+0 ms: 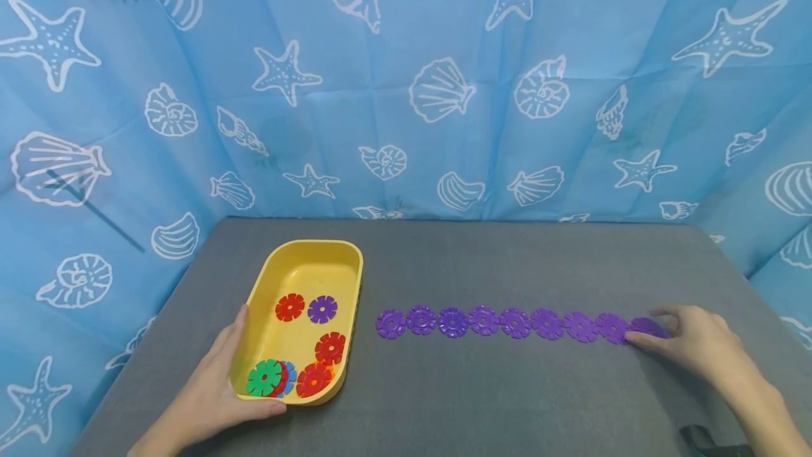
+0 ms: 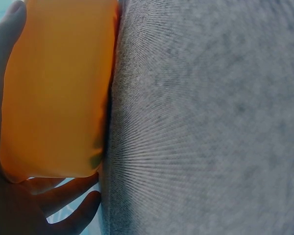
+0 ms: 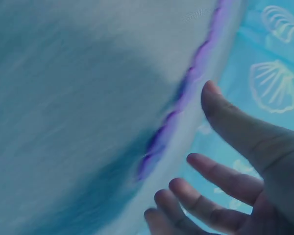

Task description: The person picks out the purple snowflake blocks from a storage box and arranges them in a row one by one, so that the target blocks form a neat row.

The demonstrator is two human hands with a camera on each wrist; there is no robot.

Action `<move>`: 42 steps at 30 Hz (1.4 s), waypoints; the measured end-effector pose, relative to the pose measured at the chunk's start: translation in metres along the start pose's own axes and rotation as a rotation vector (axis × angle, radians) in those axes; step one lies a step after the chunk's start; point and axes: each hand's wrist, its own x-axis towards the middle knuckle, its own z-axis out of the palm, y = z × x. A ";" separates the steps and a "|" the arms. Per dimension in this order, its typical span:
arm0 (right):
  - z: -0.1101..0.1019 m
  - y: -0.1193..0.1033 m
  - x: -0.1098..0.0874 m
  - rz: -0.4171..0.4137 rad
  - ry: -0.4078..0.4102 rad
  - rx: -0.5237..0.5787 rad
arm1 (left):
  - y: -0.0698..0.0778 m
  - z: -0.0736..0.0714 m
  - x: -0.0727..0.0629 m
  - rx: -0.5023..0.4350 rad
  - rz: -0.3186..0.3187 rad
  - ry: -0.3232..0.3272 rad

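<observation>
My left hand (image 1: 212,386) holds the near left corner of a yellow plastic tray (image 1: 256,326), thumb along the near rim and fingers along the left side. Inside the tray lie notched plastic discs: a green disc (image 1: 263,378), a purple disc (image 1: 322,309), several red discs (image 1: 290,307), and partly covered blue and orange ones. A row of purple notched discs (image 1: 484,320) stretches across the table to the right. At its right end my right hand (image 1: 700,344) is over the last disc (image 1: 648,326); the right wrist view shows its fingers spread, nothing between them.
The discs lie on a grey cloth-covered table (image 1: 495,400). A blue curtain (image 1: 406,41) with white shells and starfish hangs behind it. A dark strap-like object (image 1: 704,439) shows at the lower right edge.
</observation>
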 end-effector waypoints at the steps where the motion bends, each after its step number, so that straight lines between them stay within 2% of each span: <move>1: -0.001 -0.005 0.000 -0.027 0.014 0.010 | 0.000 0.000 0.000 0.000 -0.002 -0.003; 6: -0.008 -0.041 0.002 -0.141 0.049 0.099 | 0.001 -0.001 0.001 -0.007 -0.018 -0.019; 12: -0.010 -0.088 0.001 -0.265 0.107 0.204 | 0.001 0.000 0.001 -0.001 -0.005 -0.018; 19: -0.011 -0.129 0.002 -0.388 0.168 0.282 | -0.001 0.003 0.000 0.022 -0.014 -0.011; 29: -0.005 -0.186 0.002 -0.520 0.179 0.389 | -0.001 0.002 0.000 0.022 0.020 0.012; 42: 0.009 -0.256 0.000 -0.668 0.144 0.476 | 0.001 0.000 0.000 0.009 0.007 0.001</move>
